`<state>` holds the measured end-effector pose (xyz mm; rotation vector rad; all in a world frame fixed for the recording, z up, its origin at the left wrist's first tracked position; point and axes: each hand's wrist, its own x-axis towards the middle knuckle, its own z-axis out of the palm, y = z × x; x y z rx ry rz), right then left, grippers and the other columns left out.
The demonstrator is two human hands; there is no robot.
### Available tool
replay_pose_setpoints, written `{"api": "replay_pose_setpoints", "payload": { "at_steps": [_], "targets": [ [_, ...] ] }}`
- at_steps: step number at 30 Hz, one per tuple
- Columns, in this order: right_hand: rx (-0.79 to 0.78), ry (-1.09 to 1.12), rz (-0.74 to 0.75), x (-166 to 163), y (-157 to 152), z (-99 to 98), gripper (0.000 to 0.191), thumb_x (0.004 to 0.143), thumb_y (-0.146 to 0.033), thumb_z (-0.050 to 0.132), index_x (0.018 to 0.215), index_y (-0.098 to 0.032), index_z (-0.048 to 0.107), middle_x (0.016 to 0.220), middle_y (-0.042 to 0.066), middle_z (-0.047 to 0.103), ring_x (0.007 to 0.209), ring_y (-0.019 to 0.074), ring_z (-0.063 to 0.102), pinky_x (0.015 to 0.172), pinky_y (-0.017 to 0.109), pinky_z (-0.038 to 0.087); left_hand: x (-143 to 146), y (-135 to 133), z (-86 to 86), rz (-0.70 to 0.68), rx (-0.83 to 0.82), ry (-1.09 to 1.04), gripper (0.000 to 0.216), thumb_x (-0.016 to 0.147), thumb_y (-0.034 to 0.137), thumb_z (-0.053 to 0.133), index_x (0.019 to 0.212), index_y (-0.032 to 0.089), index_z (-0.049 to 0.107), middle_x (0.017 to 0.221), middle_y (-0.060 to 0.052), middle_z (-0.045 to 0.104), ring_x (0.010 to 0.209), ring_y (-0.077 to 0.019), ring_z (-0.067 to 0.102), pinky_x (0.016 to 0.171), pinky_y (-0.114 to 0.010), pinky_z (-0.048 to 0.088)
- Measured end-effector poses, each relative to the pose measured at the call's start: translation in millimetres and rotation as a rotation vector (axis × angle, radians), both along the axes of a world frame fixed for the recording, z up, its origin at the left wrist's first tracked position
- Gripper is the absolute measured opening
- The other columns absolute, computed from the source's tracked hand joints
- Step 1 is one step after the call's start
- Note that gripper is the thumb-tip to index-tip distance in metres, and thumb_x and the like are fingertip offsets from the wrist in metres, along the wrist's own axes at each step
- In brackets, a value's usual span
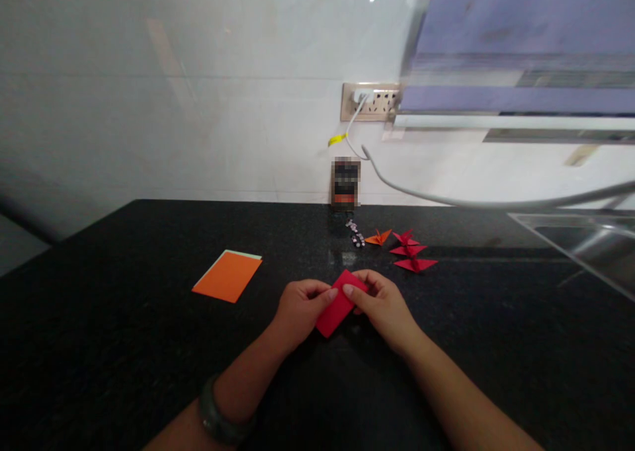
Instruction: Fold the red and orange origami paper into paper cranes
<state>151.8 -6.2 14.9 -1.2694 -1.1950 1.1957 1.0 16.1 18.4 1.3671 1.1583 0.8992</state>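
Observation:
A folded piece of red paper [335, 315] is held between both hands just above the dark countertop, tilted so its long side runs from lower left to upper right. My left hand [302, 309] pinches its left edge, thumb on top. On the opposite side, my right hand [381, 299] grips the upper right part, its thumb pressed on the face and the fingers behind. Those fingers are partly hidden by the paper. Beyond my right hand stand several folded paper cranes: an orange crane [380, 237] and a row of red cranes [415, 264].
Orange paper sheets [228, 278] lie at the left, a pale sheet under them. At the back, a phone-like device [346, 183] with a beaded strap [353, 229] leans on the wall. A sink [590, 239] edges the right. A white cable [357, 117] hangs from the socket [384, 102].

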Motion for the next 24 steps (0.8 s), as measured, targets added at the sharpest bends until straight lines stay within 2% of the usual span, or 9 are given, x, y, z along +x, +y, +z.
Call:
{"api": "replay_pose_setpoints", "payload": {
  "at_steps": [3, 7, 11, 17, 24],
  "targets": [
    [-0.087, 0.120, 0.017, -7.1, -1.9, -1.2, 0.025, 0.066, -0.036, 0.065, 0.078, -0.015, 0.058, 0.063, -0.001, 0.059, 0.051, 0.0095, 0.050, 0.044, 0.019, 0.037, 2.1, -1.5, 1.1, 0.064, -0.026, -0.068, 0.020, 0.064, 0.033, 0.063, 0.067, 0.014, 0.068, 0.062, -0.004, 0.066, 0.055, -0.0137, 0.055, 0.051, -0.023, 0.040],
    [-0.105, 0.217, 0.048, -15.1, -4.2, -4.1, 0.026, 0.070, -0.036, 0.060, 0.081, -0.013, 0.061, 0.064, 0.001, 0.061, 0.051, 0.0087, 0.051, 0.044, 0.019, 0.037, 4.6, -4.8, 3.3, 0.103, -0.056, -0.124, 0.018, 0.062, 0.032, 0.065, 0.066, 0.014, 0.068, 0.061, -0.003, 0.066, 0.055, -0.0136, 0.055, 0.052, -0.023, 0.041],
    [-0.116, 0.219, 0.023, -17.5, -4.3, -3.9, 0.023, 0.068, -0.033, 0.063, 0.080, -0.013, 0.062, 0.061, 0.000, 0.061, 0.050, 0.0084, 0.050, 0.045, 0.019, 0.037, 5.7, -5.8, 2.2, 0.133, -0.043, -0.144, 0.019, 0.063, 0.033, 0.065, 0.065, 0.014, 0.068, 0.060, -0.003, 0.065, 0.054, -0.0132, 0.055, 0.051, -0.023, 0.041],
    [-0.115, 0.213, -0.052, -14.8, -2.8, -4.8, 0.020, 0.065, -0.032, 0.065, 0.064, -0.014, 0.059, 0.058, -0.001, 0.058, 0.049, 0.0076, 0.048, 0.046, 0.019, 0.038, 5.7, -4.4, -1.7, 0.200, -0.054, -0.176, 0.021, 0.063, 0.034, 0.065, 0.067, 0.014, 0.067, 0.059, -0.001, 0.064, 0.051, -0.0117, 0.053, 0.049, -0.022, 0.041],
    [-0.055, 0.137, -0.087, -10.5, -2.4, -4.2, 0.020, 0.066, -0.033, 0.064, 0.060, -0.014, 0.060, 0.054, -0.001, 0.058, 0.048, 0.0087, 0.047, 0.049, 0.022, 0.038, 4.0, -1.7, 0.0, 0.161, -0.121, -0.213, 0.021, 0.060, 0.033, 0.067, 0.063, 0.013, 0.063, 0.056, -0.001, 0.063, 0.049, -0.0113, 0.053, 0.049, -0.022, 0.041]
  ]
}}
